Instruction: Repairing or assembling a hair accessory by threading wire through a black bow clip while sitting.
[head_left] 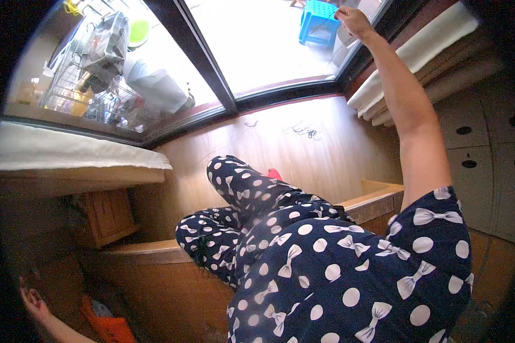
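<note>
At the near left, the left hand (35,302) is held with its fingers loosely spread; no object is seen in the grip. Farther out, dark strands (308,133) are scattered on the floor (263,146). Farthest, before the blue stool (317,23), 1 thin strand (329,24) is judged light, limp and easily tangled, best taken by its end; it is apparently pinched by the right hand (356,24), fingertips pressed together.

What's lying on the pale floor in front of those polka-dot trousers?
Tangled dark strands lie there, with a smaller wisp to their left. A red thing peeks out from behind the trousers; the rest of it is covered.
</note>
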The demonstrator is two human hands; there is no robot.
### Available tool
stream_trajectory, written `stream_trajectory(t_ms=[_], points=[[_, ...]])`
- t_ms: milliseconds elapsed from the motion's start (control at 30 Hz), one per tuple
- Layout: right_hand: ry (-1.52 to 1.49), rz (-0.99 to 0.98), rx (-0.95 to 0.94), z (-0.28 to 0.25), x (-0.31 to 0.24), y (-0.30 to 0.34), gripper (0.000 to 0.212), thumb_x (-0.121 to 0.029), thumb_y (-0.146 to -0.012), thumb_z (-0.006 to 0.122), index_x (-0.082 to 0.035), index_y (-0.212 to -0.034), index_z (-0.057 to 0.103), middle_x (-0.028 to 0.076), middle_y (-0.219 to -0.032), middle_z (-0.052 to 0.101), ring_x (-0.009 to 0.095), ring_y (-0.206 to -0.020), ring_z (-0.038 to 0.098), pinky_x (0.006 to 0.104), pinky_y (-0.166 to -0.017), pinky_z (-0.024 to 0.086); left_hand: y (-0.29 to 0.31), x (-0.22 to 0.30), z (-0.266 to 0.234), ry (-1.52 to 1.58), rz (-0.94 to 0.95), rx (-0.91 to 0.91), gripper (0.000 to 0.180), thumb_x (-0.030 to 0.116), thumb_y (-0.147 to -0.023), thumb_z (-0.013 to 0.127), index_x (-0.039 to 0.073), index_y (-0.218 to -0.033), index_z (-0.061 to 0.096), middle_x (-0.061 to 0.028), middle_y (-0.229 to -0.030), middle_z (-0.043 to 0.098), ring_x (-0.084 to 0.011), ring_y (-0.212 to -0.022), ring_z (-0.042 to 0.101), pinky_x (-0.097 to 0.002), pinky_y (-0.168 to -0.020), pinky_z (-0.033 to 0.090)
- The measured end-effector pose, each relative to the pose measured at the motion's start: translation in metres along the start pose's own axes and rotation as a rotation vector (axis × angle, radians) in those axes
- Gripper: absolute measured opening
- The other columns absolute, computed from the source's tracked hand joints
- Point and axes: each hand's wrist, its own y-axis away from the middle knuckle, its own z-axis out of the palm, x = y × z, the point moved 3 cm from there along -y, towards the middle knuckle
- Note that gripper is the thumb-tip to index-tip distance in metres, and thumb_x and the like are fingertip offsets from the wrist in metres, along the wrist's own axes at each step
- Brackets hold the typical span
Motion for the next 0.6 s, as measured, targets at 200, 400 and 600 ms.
stream_trajectory(t_ms=[200,400,600], points=[[-0.062,0.315,-0.018,-0.031,0.035,-0.015,0.022,-0.024,-0.091,0.052,-0.007,-0.087,0.065,-0.002,-0.060,0.049,0.007,-0.047,0.044,0.0252,-0.044,0.041,0.009,0.008,-0.010,0.012,-0.016,-0.043,0.036,0.022,-0.095,0.052,0.008,-0.128,0.056,0.0005,-0.124,0.059,-0.0016,-0.062,0.045,-0.0137,-0.063,0.041],[-0.426,0.503,-0.167,-0.028,-0.022,0.011,0.024,-0.025,-0.090,0.057,-0.004,-0.101,0.061,0.003,-0.070,0.056,0.013,-0.057,0.053,0.0302,-0.056,0.049,0.012,0.004,-0.010,0.013,-0.042,-0.102,0.036,0.022,-0.095,0.052,0.008,-0.128,0.056,0.0000,-0.125,0.059,-0.0018,-0.063,0.046,-0.0138,-0.064,0.041],[-0.517,0.343,-0.266,-0.019,-0.166,0.047,0.018,-0.019,-0.090,0.054,-0.004,-0.090,0.064,-0.001,-0.059,0.046,0.010,-0.051,0.042,0.0284,-0.046,0.038,0.015,-0.008,0.013,0.052,-0.070,-0.203,0.035,0.021,-0.095,0.051,0.008,-0.128,0.056,-0.0006,-0.125,0.058,-0.0020,-0.063,0.046,-0.0140,-0.065,0.042]])
